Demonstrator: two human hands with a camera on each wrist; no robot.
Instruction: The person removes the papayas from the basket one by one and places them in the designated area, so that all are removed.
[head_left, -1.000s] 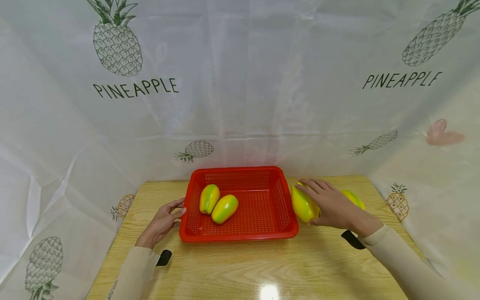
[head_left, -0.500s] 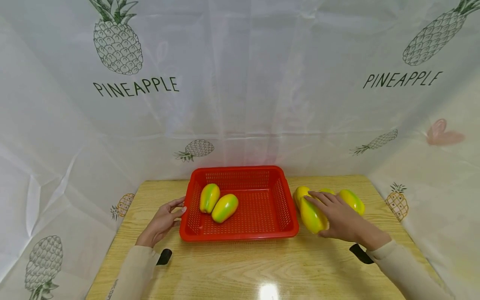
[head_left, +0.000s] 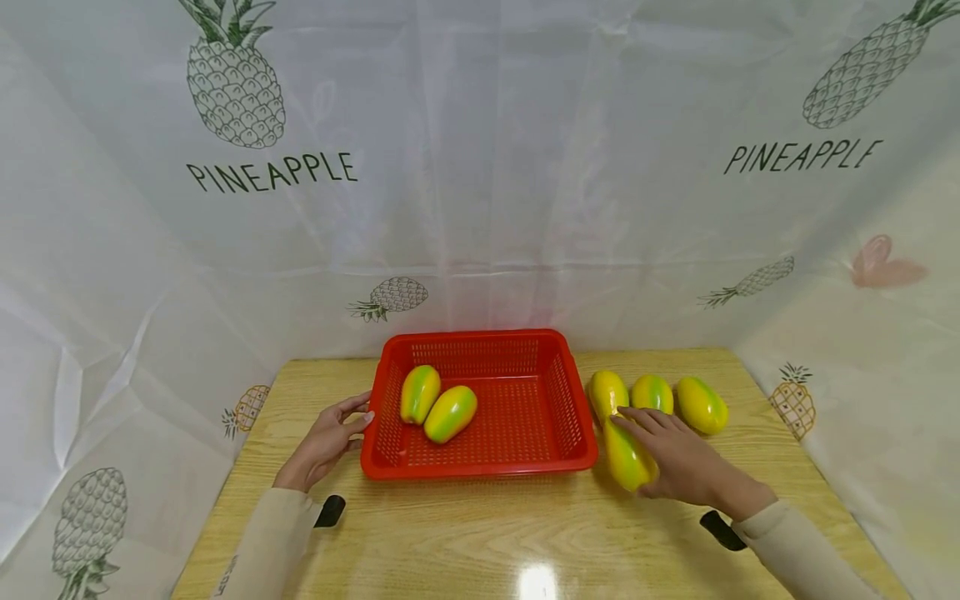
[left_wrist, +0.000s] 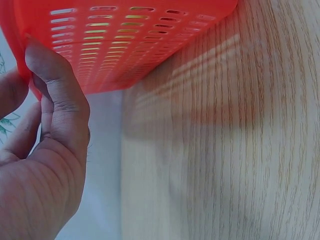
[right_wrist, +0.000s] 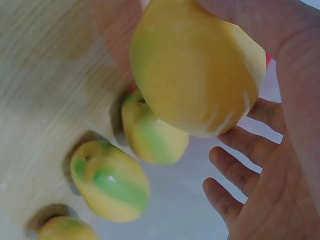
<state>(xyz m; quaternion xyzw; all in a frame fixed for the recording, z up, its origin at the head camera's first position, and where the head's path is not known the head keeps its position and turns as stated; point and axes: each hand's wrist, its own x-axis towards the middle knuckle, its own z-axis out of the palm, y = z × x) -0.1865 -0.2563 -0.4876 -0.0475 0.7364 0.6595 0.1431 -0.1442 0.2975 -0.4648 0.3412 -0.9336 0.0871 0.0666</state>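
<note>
My left hand (head_left: 327,443) pinches the left rim of a red plastic basket (head_left: 480,473); the left wrist view shows thumb and fingers on either side of the rim. Two yellow-green fruits, a left one (head_left: 419,395) and a right one (head_left: 451,414), lie in its left half. Beyond the basket's right side, my right hand (head_left: 686,458) grips a larger yellow fruit (head_left: 628,458), shaped like a mango or papaya, between thumb and index finger. In the right wrist view, this fruit (right_wrist: 195,70) hangs over the table, while the other fingers (right_wrist: 232,170) spread apart behind it.
Three more yellow-green fruits stand in a row behind the right hand: a near one (head_left: 606,392), a middle one (head_left: 652,393) and a right one (head_left: 702,406). The wooden table (head_left: 450,533) ends at a white pineapple-print curtain (head_left: 487,208).
My right hand has drawn the fruit toward me and slightly right, away from the basket's side. The row of fruits behind has come into view. The left hand and basket stay put.
</note>
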